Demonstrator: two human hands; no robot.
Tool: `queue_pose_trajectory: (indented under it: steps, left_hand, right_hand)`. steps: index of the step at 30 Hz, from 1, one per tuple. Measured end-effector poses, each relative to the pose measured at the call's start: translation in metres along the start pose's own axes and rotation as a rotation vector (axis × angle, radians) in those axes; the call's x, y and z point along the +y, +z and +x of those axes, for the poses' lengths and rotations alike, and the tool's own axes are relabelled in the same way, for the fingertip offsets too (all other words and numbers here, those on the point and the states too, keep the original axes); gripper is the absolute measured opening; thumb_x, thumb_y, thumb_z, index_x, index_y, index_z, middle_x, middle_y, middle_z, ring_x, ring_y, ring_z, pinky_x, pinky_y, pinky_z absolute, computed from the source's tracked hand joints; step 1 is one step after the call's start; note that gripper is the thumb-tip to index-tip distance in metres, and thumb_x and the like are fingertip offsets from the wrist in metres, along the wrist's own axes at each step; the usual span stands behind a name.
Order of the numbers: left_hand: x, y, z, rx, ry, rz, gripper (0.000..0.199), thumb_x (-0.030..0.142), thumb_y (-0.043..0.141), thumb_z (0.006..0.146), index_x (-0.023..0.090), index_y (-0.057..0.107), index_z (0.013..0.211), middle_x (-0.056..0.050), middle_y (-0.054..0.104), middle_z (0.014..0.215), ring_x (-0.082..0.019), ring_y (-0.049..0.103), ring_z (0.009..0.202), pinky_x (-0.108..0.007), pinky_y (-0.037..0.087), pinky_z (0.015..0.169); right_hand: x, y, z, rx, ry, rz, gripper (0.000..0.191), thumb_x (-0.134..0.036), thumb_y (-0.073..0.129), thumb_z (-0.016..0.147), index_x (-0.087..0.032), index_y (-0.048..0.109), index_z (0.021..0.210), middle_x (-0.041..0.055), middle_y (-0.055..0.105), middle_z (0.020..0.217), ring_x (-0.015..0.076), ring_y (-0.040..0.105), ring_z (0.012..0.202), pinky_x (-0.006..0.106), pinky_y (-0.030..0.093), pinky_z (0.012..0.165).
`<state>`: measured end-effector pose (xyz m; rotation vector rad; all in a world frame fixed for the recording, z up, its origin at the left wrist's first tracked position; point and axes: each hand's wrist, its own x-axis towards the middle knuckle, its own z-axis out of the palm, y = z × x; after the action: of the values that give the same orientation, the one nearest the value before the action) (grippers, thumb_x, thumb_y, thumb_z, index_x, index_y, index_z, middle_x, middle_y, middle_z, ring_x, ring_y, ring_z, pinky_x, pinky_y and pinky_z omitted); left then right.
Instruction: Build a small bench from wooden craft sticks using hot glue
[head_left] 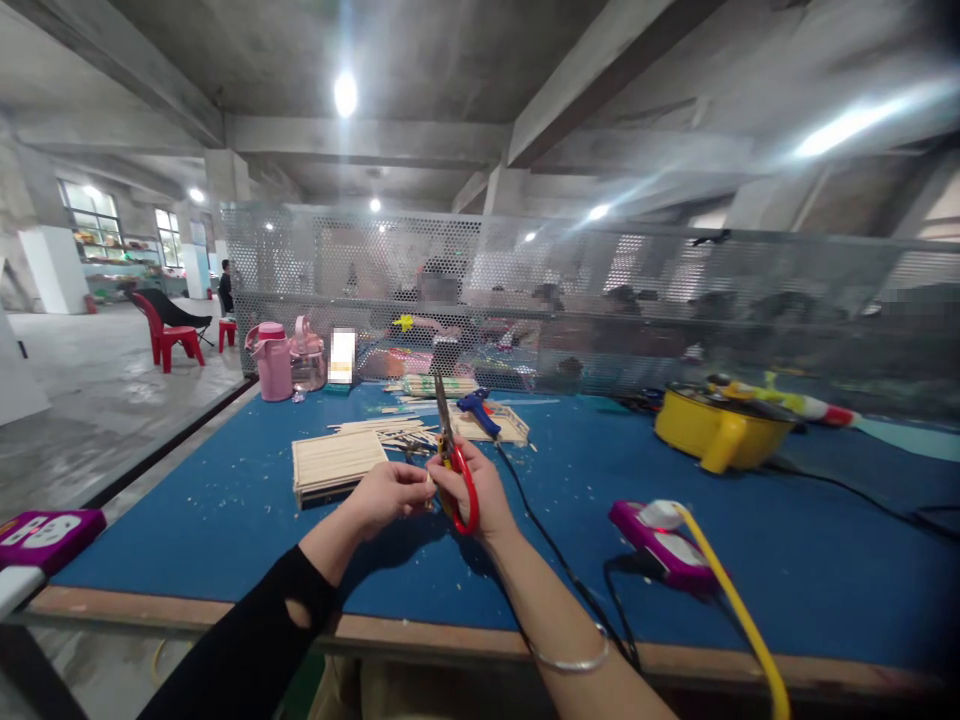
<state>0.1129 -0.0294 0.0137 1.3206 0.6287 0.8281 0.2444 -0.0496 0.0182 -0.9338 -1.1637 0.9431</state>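
Red-handled scissors (466,490) are in my right hand (484,490), their blades pointing up and away from me. Close beside it, my left hand (390,495) pinches a small pale piece (430,492), mostly hidden by the fingers. The fingertips of both hands nearly meet over the blue table. Behind my left hand lies a box of pale wooden sticks (337,462). Loose sticks (390,430) are scattered past it. A blue glue gun (480,410) rests by a shallow stick tray (514,425), beyond my right hand.
A purple power strip (664,550) with a yellow cable and a yellow pot (720,430) stand on the right. A pink jug (271,365), a clear bottle (306,358) and a lit phone (342,355) are at the back left, before a perforated metal screen (360,260). A black cord crosses the table.
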Motion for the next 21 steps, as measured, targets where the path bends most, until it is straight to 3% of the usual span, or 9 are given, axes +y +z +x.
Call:
queue_pose_trajectory:
  steps: [7, 11, 16, 21]
  left_hand:
    - [-0.0034, 0.0001, -0.0009, 0.015, -0.048, -0.11, 0.034, 0.036, 0.078, 0.045, 0.01, 0.059, 0.056, 0.001, 0.051, 0.048, -0.007, 0.047, 0.046, -0.022, 0.036, 0.051]
    - [-0.0017, 0.0007, 0.0, 0.044, -0.062, -0.13, 0.035, 0.035, 0.079, 0.043, 0.009, 0.06, 0.058, 0.0, 0.053, 0.05, -0.007, 0.048, 0.046, -0.021, 0.035, 0.049]
    - [0.001, -0.0032, 0.0051, 0.146, 0.073, -0.208, 0.034, 0.035, 0.078, 0.048, 0.011, 0.061, 0.065, 0.001, 0.054, 0.053, -0.006, 0.047, 0.048, -0.018, 0.032, 0.047]
    - [0.0006, -0.001, 0.0088, 0.27, 0.156, -0.263, 0.032, 0.032, 0.078, 0.047, 0.012, 0.065, 0.069, 0.002, 0.054, 0.055, -0.002, 0.039, 0.045, -0.016, 0.026, 0.045]
  right_hand:
    - [0.0022, 0.0011, -0.0011, -0.029, 0.035, 0.018, 0.045, -0.021, 0.073, 0.051, -0.018, 0.052, 0.09, -0.0053, 0.058, 0.062, 0.0087, 0.052, 0.05, 0.021, 0.041, 0.049]
    - [0.0018, 0.0036, -0.0037, 0.009, 0.029, 0.01, 0.045, -0.024, 0.073, 0.052, -0.017, 0.052, 0.09, -0.0039, 0.06, 0.065, 0.0082, 0.052, 0.05, 0.02, 0.041, 0.047]
    - [0.0024, 0.0043, -0.0056, 0.145, -0.013, 0.048, 0.042, -0.033, 0.071, 0.058, -0.02, 0.049, 0.091, -0.0067, 0.055, 0.063, 0.0061, 0.046, 0.041, 0.018, 0.035, 0.036]
    - [0.0079, 0.0068, -0.0058, 0.027, -0.007, 0.06, 0.041, -0.03, 0.072, 0.058, -0.019, 0.049, 0.09, -0.0088, 0.052, 0.055, 0.0048, 0.041, 0.038, 0.017, 0.033, 0.035]
